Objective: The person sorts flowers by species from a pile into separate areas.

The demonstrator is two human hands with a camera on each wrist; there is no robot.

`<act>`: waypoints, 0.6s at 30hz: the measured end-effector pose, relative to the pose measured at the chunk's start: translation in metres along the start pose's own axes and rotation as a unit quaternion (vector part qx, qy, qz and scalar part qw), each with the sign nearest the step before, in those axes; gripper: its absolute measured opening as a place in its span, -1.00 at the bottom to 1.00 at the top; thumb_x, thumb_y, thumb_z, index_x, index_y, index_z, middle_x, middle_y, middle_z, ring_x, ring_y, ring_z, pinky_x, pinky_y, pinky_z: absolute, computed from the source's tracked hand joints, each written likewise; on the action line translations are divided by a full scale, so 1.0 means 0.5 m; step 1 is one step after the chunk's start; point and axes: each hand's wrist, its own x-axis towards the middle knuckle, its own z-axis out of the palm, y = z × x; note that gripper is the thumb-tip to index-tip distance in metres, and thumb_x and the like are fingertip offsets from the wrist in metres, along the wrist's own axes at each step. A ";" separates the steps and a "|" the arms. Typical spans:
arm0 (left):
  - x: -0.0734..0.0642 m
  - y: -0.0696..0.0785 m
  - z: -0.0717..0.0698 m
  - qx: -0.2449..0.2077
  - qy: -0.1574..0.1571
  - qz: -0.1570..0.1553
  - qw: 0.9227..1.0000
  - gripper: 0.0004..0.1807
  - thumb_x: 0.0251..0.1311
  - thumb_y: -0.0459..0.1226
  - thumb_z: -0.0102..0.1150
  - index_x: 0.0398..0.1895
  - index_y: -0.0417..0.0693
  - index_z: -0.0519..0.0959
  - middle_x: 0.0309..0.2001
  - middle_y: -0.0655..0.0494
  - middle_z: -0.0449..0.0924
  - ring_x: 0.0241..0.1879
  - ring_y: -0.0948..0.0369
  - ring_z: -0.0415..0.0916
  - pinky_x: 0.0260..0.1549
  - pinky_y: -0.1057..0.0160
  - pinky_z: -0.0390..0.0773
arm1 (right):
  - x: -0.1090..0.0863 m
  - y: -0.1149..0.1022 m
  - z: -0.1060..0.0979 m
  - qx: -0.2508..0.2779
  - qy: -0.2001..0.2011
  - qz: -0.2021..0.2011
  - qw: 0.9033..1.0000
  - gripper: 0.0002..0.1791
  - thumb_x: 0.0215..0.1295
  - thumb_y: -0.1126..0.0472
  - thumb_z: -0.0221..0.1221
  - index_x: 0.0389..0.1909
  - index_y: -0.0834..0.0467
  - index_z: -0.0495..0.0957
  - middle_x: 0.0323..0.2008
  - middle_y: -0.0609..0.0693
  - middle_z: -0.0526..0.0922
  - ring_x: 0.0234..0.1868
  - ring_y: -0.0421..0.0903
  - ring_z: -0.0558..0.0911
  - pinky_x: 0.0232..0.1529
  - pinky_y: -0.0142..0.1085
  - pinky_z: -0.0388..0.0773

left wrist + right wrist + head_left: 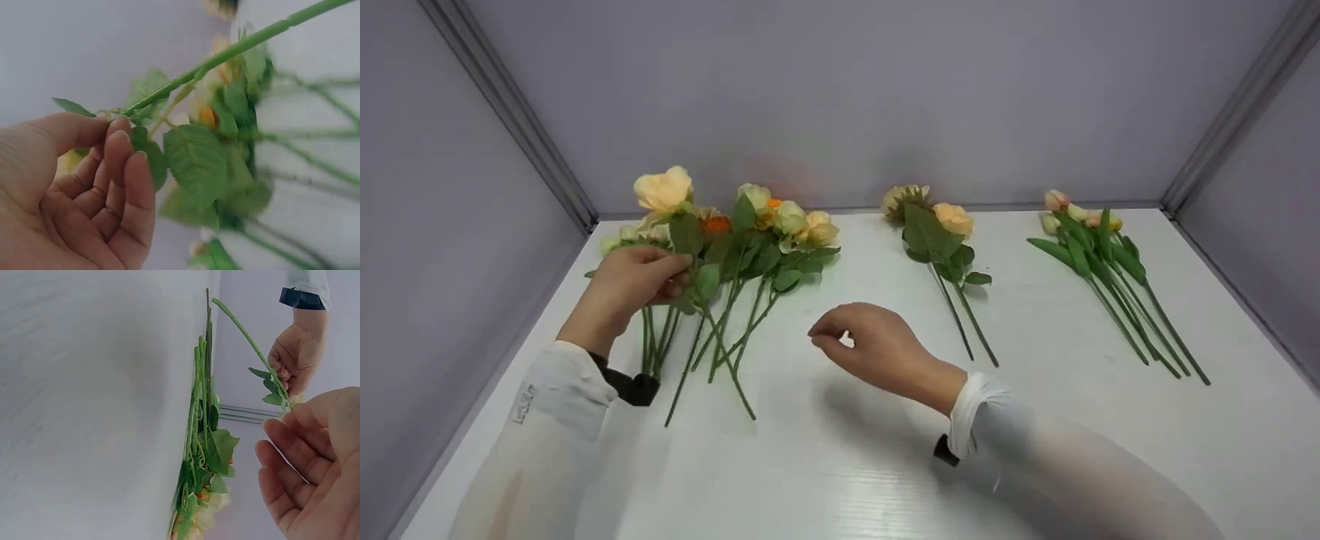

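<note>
My left hand [637, 281] pinches the stem of a pale peach rose [664, 189] between thumb and fingertips, just below its bloom. In the left wrist view the rose's green stem [230, 53] runs slantwise up from the fingertips, with leaves [197, 166] hanging beside it. The held flower is raised above a bunch of mixed flowers [791, 217] on the left of the white table. Over the middle of the table hovers my right hand [877, 349], its fingers loosely bent and thumb near the index finger. Nothing lies between those fingers.
Right of centre, a peach rose [952, 219] lies beside another flower with a pale round head [906, 201]. Several tulips [1099, 255] lie fanned at the right. Grey panels [847, 97] wall the white table [870, 487] at the back and sides.
</note>
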 end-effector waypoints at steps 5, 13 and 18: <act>-0.005 0.082 0.086 -0.055 -0.001 0.067 0.996 -0.57 0.45 -0.03 0.21 0.04 -0.26 0.62 -0.14 -0.08 0.67 -0.20 0.09 0.62 -0.17 0.19 0.65 | 0.002 0.000 -0.036 0.093 0.033 0.055 0.994 -0.88 0.47 0.03 0.25 -0.11 -0.17 0.75 -0.22 -0.35 0.70 -0.29 -0.28 0.62 -0.24 -0.23 0.60; -0.005 0.183 0.207 -0.094 0.028 0.173 0.980 -0.71 0.39 -0.06 0.26 -0.17 -0.13 0.68 -0.27 -0.05 0.66 -0.34 0.08 0.59 -0.32 0.18 0.64 | -0.009 0.006 -0.072 0.137 0.063 0.105 0.983 -0.85 0.40 -0.07 0.31 -0.12 -0.17 0.73 -0.24 -0.29 0.72 -0.22 -0.22 0.65 -0.22 -0.17 0.62; -0.003 0.219 0.250 -0.116 0.032 0.214 0.969 -0.74 0.37 -0.07 0.28 -0.26 -0.08 0.69 -0.30 -0.09 0.68 -0.36 -0.01 0.58 -0.38 0.20 0.62 | -0.020 0.018 -0.091 0.147 0.100 0.126 0.976 -0.89 0.37 -0.01 0.35 -0.17 -0.12 0.75 -0.29 -0.24 0.74 -0.28 -0.15 0.65 -0.28 -0.16 0.62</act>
